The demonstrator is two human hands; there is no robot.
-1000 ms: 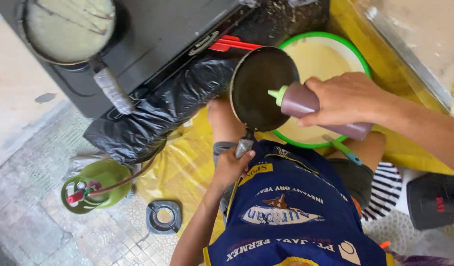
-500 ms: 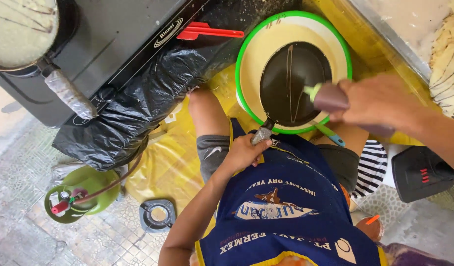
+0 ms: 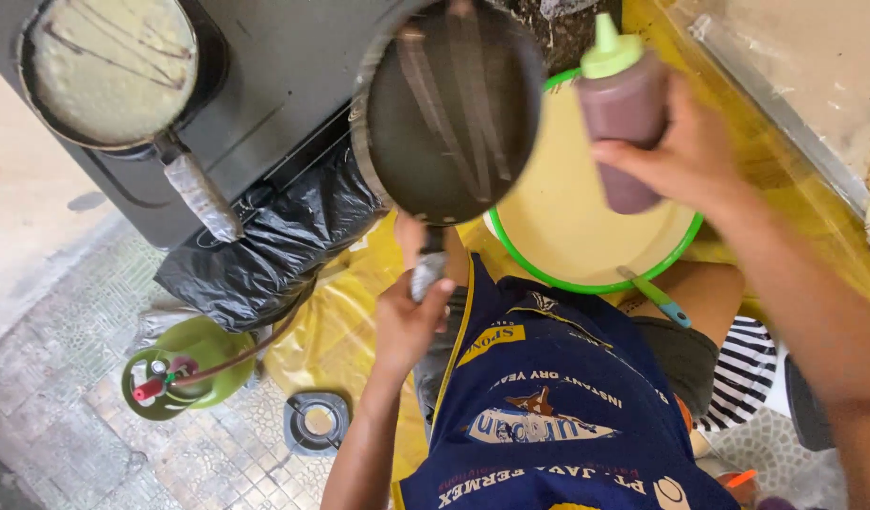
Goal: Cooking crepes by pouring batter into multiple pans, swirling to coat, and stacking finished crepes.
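Dark frying pan (image 3: 451,106) sits raised over the green-rimmed batter basin (image 3: 586,227), handle pointing back at the left hand (image 3: 411,316) whose fingers wrap it, right hand (image 3: 685,156) gripping the brown squeeze bottle (image 3: 624,113) just beside its rim.

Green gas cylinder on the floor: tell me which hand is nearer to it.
Left. The left hand, gripping the dark pan's handle, is just up and right of the green gas cylinder. The right hand holds the squeeze bottle far off, over the green-rimmed basin.
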